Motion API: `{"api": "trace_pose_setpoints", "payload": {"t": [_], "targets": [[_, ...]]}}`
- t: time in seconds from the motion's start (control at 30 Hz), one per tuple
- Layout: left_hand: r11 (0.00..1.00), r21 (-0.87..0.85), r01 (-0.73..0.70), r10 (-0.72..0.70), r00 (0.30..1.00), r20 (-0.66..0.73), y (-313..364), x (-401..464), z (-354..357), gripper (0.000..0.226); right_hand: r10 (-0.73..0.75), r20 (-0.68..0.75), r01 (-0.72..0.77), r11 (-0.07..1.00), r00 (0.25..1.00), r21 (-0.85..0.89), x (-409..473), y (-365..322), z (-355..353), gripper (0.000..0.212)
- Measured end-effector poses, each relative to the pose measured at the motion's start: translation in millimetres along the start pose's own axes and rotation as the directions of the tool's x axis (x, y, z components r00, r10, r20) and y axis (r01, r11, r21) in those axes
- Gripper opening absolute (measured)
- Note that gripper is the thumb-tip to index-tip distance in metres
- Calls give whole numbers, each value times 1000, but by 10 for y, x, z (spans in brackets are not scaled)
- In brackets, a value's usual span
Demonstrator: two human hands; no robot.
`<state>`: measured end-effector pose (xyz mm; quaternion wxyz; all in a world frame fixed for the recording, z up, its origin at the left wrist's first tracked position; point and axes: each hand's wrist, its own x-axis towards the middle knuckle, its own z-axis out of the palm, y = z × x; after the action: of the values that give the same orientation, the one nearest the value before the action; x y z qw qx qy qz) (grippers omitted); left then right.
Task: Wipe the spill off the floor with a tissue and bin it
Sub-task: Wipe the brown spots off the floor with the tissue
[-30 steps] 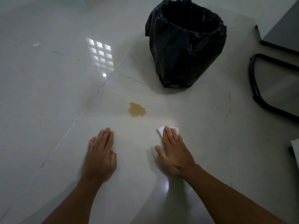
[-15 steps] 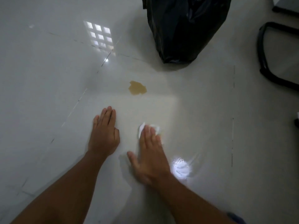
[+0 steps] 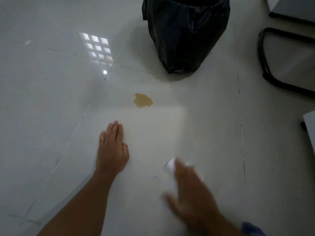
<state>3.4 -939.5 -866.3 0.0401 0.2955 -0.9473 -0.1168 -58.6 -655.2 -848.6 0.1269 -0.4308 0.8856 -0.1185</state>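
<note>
A small yellow-brown spill (image 3: 143,100) lies on the glossy white tile floor. Beyond it, at the top, stands a bin lined with a black bag (image 3: 185,33). My left hand (image 3: 111,149) rests flat on the floor below and left of the spill, fingers together, holding nothing. My right hand (image 3: 192,193) is blurred at the lower right, pressed flat over a white tissue (image 3: 170,164); only the tissue's far edge shows past the fingertips. The tissue is well short of the spill.
A black tubular chair base (image 3: 279,60) curves along the right side. A grey furniture panel (image 3: 293,9) sits in the top right corner, and another pale edge (image 3: 310,128) juts in at mid right. A window reflection (image 3: 96,47) glints on the tiles.
My right hand has slid with the tissue back toward me and to the right, away from the spill. The left hand stays planted. The view has shifted a little.
</note>
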Motion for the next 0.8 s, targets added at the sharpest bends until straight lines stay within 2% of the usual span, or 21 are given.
{"api": "trace_pose_setpoints", "payload": {"t": [0.03, 0.07, 0.1, 0.13, 0.17, 0.2, 0.23, 0.27, 0.3, 0.37, 0.5, 0.57, 0.7, 0.8], "targets": [[1000, -2, -1, 1, 1000, -4, -1, 6, 2, 68, 222, -82, -220, 975, 971, 35, 421, 134, -81, 92], [1000, -5, -3, 3, 1000, -12, 3, -6, 15, 68, 413, -59, -404, 906, 909, 123, 861, 76, -213, 94], [1000, -11, -1, 1, 1000, -21, 0, -3, 18, 68, 453, -20, -446, 883, 891, 145, 1148, -76, -250, 97], [1000, -15, -1, 1, 1000, -26, -11, -6, 23, 68, 377, -41, -369, 919, 925, 138, 1244, -275, -184, 98], [1000, -11, -9, 8, 999, -31, -26, 3, 27, 68, 200, -22, -196, 973, 979, 122, 1126, -445, -77, 97], [1000, -8, -14, 14, 999, -37, -32, -2, 34, 67, 4, 64, -10, 996, 998, 92, 826, -549, -8, 95], [1000, -9, -15, 14, 999, -43, -29, -1, 37, 67, -161, 116, 152, 985, 980, 82, 521, -523, 7, 93], [1000, -11, -13, 13, 999, -41, -32, 20, 25, 67, -224, 142, 218, 974, 964, 61, 328, -396, -40, 91], [1000, -17, -5, 4, 999, -43, -23, 13, 20, 67, -238, 139, 236, 971, 961, 33, 283, -225, -103, 87], [999, -32, 6, -7, 999, -53, 10, 18, 14, 68, -152, 100, 153, 988, 983, -8, 457, 62, -176, 79], [999, -34, 7, -8, 999, -50, 15, 9, 14, 68, -90, 141, 82, 995, 986, 59, 655, 40, -176, 72], [999, -28, 18, -19, 999, -41, 29, 17, 1, 68, -58, 110, 47, 994, 992, 100, 561, 70, -143, 71], [999, -31, 26, -27, 999, -21, 47, 11, -20, 69, 32, -6, -30, 989, 999, 143, 51, -197, 39, 83], [999, -35, 22, -23, 999, -23, 45, 6, -29, 68, -12, 58, 8, 998, 998, 65, -237, -488, 233, 93]]}}
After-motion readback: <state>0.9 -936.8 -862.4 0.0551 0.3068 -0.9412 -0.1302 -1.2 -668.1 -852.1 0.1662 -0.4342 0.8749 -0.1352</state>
